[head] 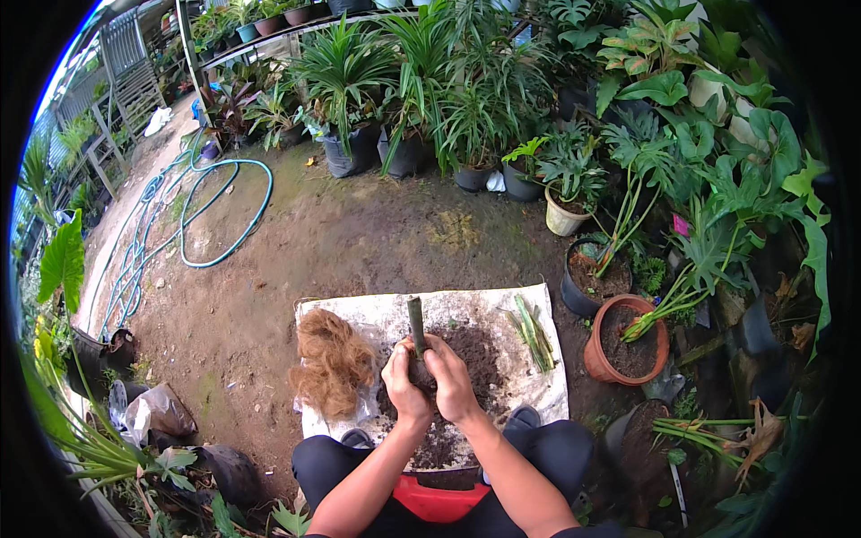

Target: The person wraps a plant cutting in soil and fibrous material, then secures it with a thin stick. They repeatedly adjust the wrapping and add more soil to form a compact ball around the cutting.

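My left hand [407, 387] and my right hand [452, 380] are cupped together around a clump of dark soil [422, 372] at the base of a green plant cutting [416, 323], which stands upright between my thumbs. Beneath them, loose dark soil [479, 356] is heaped on a white woven sack [377, 299] spread on the ground. Brown coconut fibre [333, 363] lies on the sack's left side, partly over clear plastic. Several cut green leaf pieces [531, 333] lie on its right side. My palms and the lower part of the clump are partly hidden by my fingers.
A red plastic stool [440, 499] shows between my knees. Potted plants crowd the right, including a terracotta-coloured pot [595, 350] and a black pot [570, 282] near the sack. A blue hose [269, 195] lies coiled at the upper left. More pots line the back.
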The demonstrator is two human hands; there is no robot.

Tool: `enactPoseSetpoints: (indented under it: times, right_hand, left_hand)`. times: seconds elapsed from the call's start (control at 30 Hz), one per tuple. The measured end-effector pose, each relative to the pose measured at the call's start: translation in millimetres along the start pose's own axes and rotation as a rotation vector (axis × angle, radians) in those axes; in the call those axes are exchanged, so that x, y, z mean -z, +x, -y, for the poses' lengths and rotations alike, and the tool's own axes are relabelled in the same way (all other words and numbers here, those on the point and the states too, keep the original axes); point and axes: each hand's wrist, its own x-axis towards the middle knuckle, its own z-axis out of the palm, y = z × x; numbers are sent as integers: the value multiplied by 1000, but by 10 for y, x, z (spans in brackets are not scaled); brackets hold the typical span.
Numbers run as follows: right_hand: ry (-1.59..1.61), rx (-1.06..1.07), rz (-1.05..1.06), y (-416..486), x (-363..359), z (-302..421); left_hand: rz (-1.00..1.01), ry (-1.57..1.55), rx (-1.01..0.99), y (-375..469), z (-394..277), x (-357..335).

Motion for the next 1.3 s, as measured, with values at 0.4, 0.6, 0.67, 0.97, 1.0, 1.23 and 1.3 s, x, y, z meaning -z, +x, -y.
enactPoseSetpoints:
  times: [0.4, 0.6, 0.67, 0.97, 1.0, 1.23, 1.3]
  right_hand:
    - [-53, 54, -15, 4, -78, 27]
    - [-340, 152, 31, 10, -45, 16]
    - [-324, 100, 38, 8, -27, 2]
    - [-888, 578, -157, 15, 62, 63]
    - [-893, 625, -123, 19, 73, 56]
    - [-582, 549, -144, 91, 105, -59]
    - [-428, 482, -200, 105, 111, -55]
  left_hand:
    - [36, 132, -130, 24, -81, 58]
    - [-34, 88, 44, 59, -29, 41]
    - [-31, 66, 109, 49, 0, 15]
    - [-64, -131, 278, 86, -31, -28]
    - [-54, -72, 261, 83, -25, -26]
    - [54, -110, 381, 10, -17, -11]
    - [102, -256, 419, 44, -56, 0]
